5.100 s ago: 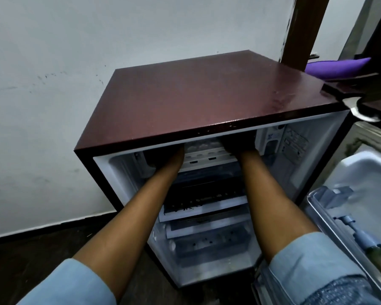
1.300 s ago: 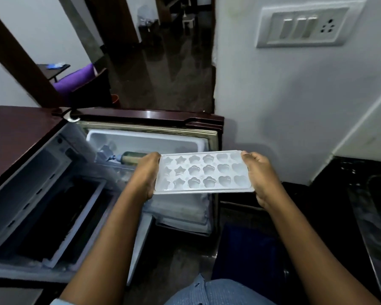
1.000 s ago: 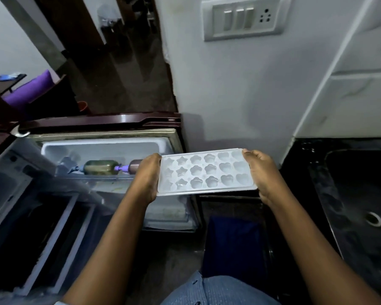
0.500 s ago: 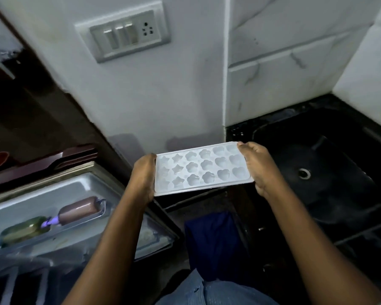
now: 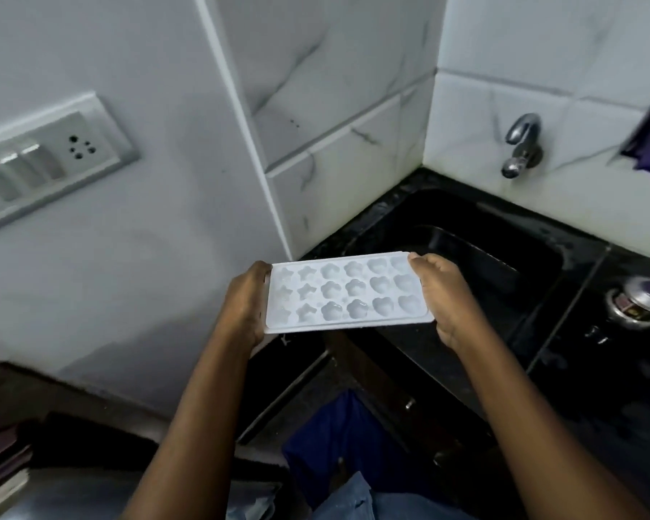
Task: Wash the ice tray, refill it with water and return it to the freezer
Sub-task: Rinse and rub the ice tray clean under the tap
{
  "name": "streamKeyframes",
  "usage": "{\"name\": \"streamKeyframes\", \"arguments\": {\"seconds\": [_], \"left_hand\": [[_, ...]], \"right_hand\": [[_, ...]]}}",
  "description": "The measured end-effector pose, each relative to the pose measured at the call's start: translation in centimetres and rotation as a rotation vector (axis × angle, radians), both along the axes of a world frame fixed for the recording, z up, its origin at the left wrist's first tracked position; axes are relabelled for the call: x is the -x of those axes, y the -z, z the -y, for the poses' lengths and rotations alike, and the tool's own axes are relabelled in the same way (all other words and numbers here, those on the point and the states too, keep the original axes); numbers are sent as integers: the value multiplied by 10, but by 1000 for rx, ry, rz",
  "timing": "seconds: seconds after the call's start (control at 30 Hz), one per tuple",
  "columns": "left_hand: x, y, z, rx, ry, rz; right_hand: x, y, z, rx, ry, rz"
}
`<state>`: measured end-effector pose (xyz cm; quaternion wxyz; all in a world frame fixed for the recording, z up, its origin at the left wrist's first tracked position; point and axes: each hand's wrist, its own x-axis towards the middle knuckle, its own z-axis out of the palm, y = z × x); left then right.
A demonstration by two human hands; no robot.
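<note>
I hold a white ice tray with star, flower and heart shaped cells flat in front of me. My left hand grips its left short end and my right hand grips its right short end. The tray hovers at the near left corner of a black sink. A steel tap juts from the tiled wall above the sink's far side. The freezer is out of view.
A switch plate with a socket sits on the white wall at left. A stove knob shows on the black counter at right. A dark blue cloth hangs below the counter edge. A fridge door edge shows bottom left.
I took the ice tray out of the freezer with both hands and turned right; the open fridge has slid out of view and the sink and tap have come in.
</note>
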<state>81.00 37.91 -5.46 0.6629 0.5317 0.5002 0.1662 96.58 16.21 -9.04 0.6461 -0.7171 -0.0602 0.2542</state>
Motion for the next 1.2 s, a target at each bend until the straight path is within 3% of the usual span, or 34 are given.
{"name": "streamKeyframes", "arguments": {"seconds": [0.33,0.53,0.9,1.2], "left_hand": [[-111,1,-15,-2,353,11],[-158,7,-11,-2,456,10],[-216,15,18,8,558,44],[-270,28,39,-52,627,4]], "right_hand": [[-26,-4,27,21,341,7],[-28,-1,45,29,496,17],[-66,25,87,159,550,-5],[-108,40,109,109,587,4]]}}
